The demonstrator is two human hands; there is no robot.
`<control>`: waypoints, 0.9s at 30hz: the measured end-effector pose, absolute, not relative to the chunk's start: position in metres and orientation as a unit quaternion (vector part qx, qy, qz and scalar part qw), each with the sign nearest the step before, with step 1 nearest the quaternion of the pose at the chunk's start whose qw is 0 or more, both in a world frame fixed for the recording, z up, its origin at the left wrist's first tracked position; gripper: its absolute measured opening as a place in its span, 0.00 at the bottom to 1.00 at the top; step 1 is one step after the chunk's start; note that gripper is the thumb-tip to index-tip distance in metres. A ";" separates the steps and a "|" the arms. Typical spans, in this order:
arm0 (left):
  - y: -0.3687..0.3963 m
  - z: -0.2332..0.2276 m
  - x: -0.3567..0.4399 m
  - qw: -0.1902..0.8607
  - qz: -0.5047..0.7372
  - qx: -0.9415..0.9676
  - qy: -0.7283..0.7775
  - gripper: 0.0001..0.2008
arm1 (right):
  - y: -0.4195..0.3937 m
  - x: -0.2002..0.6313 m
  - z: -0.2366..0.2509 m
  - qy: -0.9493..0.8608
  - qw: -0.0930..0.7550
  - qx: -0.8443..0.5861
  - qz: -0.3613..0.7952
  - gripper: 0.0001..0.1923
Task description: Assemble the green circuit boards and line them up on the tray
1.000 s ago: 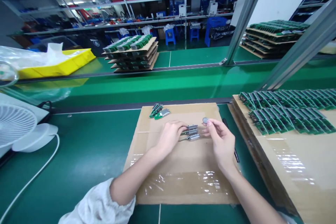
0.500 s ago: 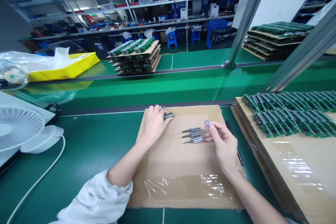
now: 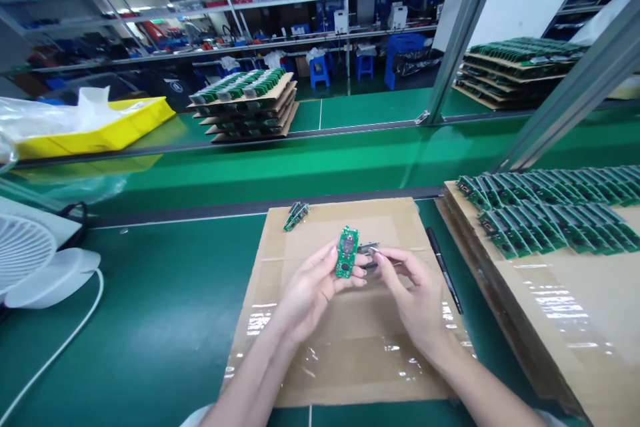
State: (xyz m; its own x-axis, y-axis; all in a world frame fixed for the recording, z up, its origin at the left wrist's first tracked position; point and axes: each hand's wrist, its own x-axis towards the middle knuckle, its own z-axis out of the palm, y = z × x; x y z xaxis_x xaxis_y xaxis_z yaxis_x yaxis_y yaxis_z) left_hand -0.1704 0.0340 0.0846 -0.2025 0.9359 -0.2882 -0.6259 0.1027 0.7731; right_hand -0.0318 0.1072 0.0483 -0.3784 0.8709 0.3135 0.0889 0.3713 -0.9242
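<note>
My left hand [image 3: 313, 287] grips a small green circuit board [image 3: 347, 252] by its edges, with a dark round part on the face turned to me. Just right of it, my right hand [image 3: 417, 293] is closed in a pinch on a coin cell [image 3: 373, 251], mostly covered by the fingertips. Behind the fingers, a few circuit boards [image 3: 369, 264] lie on the cardboard sheet [image 3: 345, 367], partly hidden. Several more green boards [image 3: 297, 215] rest in a small bunch at the sheet's far left corner.
To the right, stacked cardboard [image 3: 540, 347] carries rows of circuit boards [image 3: 555, 227]. A black pen [image 3: 444, 270] lies beside the sheet. At left stand a white fan [image 3: 25, 253] and a yellow bin [image 3: 100, 127]. Layered boards [image 3: 245, 107] sit on the ledge beyond.
My left hand has come from the far left corner toward the middle, bringing one circuit board. My right hand, with the coin cell, has shifted slightly left and nearer the board.
</note>
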 end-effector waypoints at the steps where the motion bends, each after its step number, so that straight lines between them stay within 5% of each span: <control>1: 0.034 0.084 -0.169 0.614 0.640 0.180 0.425 0.15 | 0.107 -0.031 0.050 -0.714 0.444 -0.331 0.428 0.06; 7: 0.035 0.075 -0.161 0.654 0.635 0.143 0.385 0.16 | 0.109 -0.030 0.054 -0.760 0.455 -0.291 0.363 0.08; 17: 0.032 0.070 -0.157 0.658 0.614 0.115 0.421 0.32 | 0.104 -0.030 0.057 -0.749 0.446 -0.267 0.410 0.09; 24: 0.030 0.080 -0.155 0.572 0.618 0.179 0.508 0.45 | 0.103 -0.030 0.059 -0.584 0.338 -0.296 0.676 0.08; 27: 0.029 0.084 -0.152 0.518 0.623 0.200 0.552 0.44 | 0.105 -0.032 0.061 -0.473 0.274 -0.256 0.797 0.10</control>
